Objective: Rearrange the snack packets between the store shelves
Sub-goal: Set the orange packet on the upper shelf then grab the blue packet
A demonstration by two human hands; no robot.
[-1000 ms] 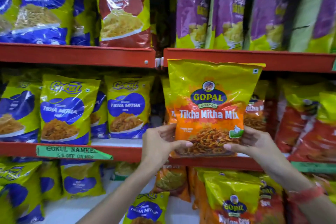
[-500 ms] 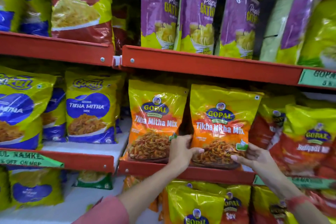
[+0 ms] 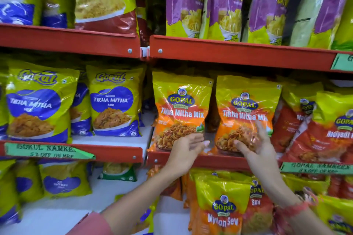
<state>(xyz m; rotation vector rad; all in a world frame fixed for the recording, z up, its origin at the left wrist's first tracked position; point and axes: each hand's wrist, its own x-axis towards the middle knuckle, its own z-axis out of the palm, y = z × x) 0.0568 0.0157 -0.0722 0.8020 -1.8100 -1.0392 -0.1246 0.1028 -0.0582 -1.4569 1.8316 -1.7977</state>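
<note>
Two yellow-and-orange Gopal Tikha Mitha Mix packets stand upright side by side on the middle red shelf (image 3: 219,161): the left packet (image 3: 180,108) and the right packet (image 3: 246,107). My left hand (image 3: 186,151) hovers with fingers apart in front of the left packet's lower right corner and holds nothing. My right hand (image 3: 256,147), blurred, is spread over the right packet's lower front; no grip shows.
Blue-and-yellow Gokul Tikha Mitha packets (image 3: 114,101) fill the left half of the middle shelf. Purple Gathiya packets (image 3: 225,4) stand on the top shelf. Red Gopal packets (image 3: 324,129) crowd the right. Nylon Sev packets (image 3: 221,206) sit on the bottom shelf.
The right Tikha Mitha Mix packet was carried in both hands, then stood on the shelf beside the left one. Both hands have now let go and drawn back slightly.
</note>
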